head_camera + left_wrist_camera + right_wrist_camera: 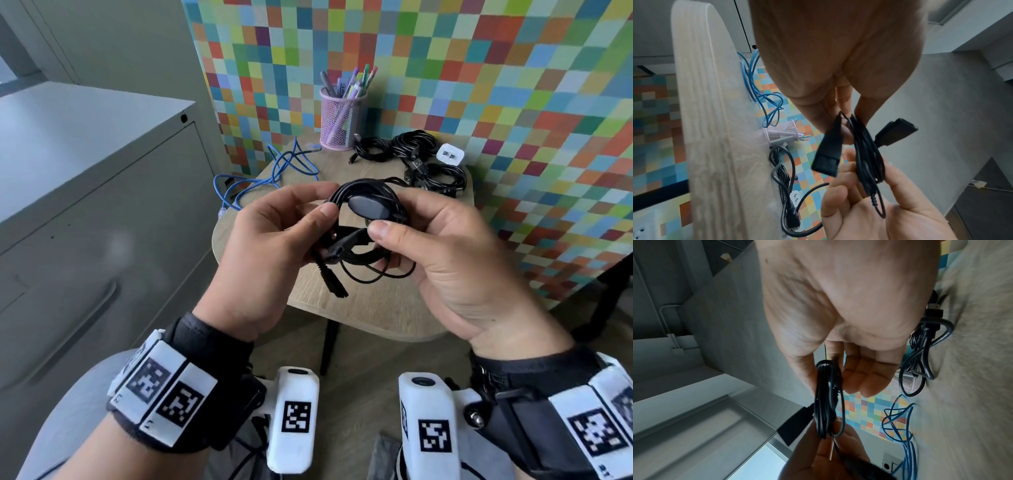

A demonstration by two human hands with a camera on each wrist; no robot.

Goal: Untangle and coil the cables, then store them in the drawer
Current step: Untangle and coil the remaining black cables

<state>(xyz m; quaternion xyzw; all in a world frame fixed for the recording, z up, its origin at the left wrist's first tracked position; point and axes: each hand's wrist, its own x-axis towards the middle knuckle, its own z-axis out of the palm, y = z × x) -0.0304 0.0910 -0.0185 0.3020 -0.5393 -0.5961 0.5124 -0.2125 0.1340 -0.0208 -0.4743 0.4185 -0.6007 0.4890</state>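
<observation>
Above the worktop (359, 308), the left hand (270, 246) pinches the left side of a coiled black cable (368, 219) between thumb and curled fingers. The right hand (442, 250) grips its right side, thumb over the loops. No writing is legible.

1. Round table (359, 308): filing cabinet (85, 205) at its left.
2. Pen holder (340, 118): table's rear edge.
3. Network cable (274, 171): left of holder, overhanging.
4. Cable bundles (411, 154): right of holder; charger plug (450, 155) beside them.
5. Held cable coil (370, 219): above table, between left hand (274, 246) and right hand (455, 253).
</observation>
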